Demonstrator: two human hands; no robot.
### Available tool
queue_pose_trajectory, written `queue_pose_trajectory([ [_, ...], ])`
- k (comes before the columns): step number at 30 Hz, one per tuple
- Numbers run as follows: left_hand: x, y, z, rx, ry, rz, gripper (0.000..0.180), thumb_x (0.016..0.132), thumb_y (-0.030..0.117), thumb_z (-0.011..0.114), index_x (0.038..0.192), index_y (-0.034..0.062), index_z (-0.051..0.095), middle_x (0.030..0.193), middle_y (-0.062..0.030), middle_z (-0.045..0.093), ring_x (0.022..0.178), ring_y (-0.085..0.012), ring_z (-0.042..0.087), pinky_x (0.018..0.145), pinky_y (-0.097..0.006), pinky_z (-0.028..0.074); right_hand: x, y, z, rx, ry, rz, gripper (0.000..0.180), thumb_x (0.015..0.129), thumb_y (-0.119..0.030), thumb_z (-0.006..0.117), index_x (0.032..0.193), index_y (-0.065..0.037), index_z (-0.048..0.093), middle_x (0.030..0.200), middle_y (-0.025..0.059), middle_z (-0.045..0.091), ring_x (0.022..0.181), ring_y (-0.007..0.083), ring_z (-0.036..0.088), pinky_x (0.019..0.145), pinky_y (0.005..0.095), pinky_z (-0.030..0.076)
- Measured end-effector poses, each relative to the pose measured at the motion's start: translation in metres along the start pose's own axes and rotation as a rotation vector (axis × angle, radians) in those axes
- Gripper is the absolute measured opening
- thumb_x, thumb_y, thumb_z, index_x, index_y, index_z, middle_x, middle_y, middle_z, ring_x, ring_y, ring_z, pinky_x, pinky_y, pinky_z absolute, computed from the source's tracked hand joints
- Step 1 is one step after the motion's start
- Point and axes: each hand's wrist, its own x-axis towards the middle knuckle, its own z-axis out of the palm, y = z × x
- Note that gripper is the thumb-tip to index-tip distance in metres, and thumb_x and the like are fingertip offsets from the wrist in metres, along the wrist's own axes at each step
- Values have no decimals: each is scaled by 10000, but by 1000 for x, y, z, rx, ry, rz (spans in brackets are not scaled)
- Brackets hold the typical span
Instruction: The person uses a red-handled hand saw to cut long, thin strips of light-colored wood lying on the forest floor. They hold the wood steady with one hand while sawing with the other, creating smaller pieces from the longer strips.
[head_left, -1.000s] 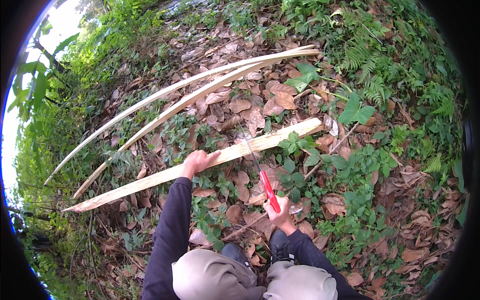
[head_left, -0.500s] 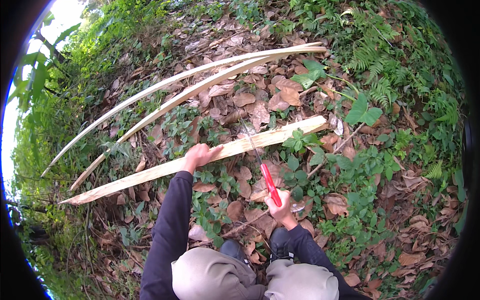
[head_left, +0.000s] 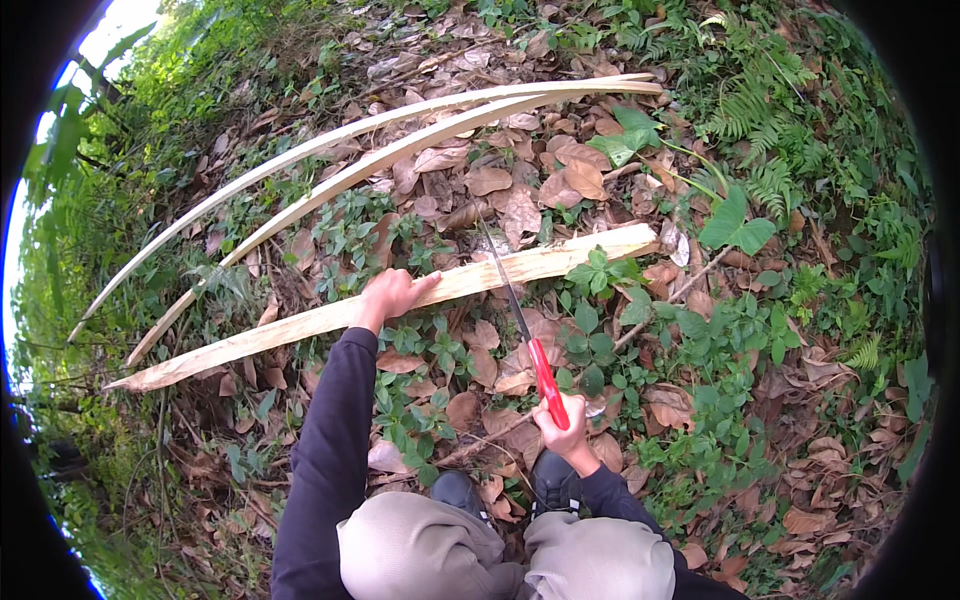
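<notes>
Not much has shifted since a second ago, the left hand (head_left: pixel 392 293) just flattened out a bit more on the long pale split wooden slat (head_left: pixel 330 318) lying across the leaf litter, fingers spread and pressing its upper face. Right hand (head_left: pixel 566 420) is wrapped tight around the red handle of a thin-bladed saw (head_left: pixel 522 328), whose tip crosses the slat just right of the left hand. Two more pale curved slats (head_left: pixel 400 150) lie farther out.
</notes>
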Motion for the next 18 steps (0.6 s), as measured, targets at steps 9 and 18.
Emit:
queue_pose_trajectory([
  [9,0,4,-4,-57,-136,-43,946,873,821,411,818,-64,741,883,-307,701,906,-422,703,845,-502,528,73,18,35,24,46,-58,240,784,-78,668,609,-25,513,493,70,489,422,167,496,455,349,369],
  [18,1,2,-1,-41,-56,-44,942,878,813,408,804,-67,737,840,-310,696,897,-426,703,826,-504,526,30,-3,20,4,-29,-3,190,793,-56,640,642,-23,531,518,35,527,449,124,515,469,300,397],
])
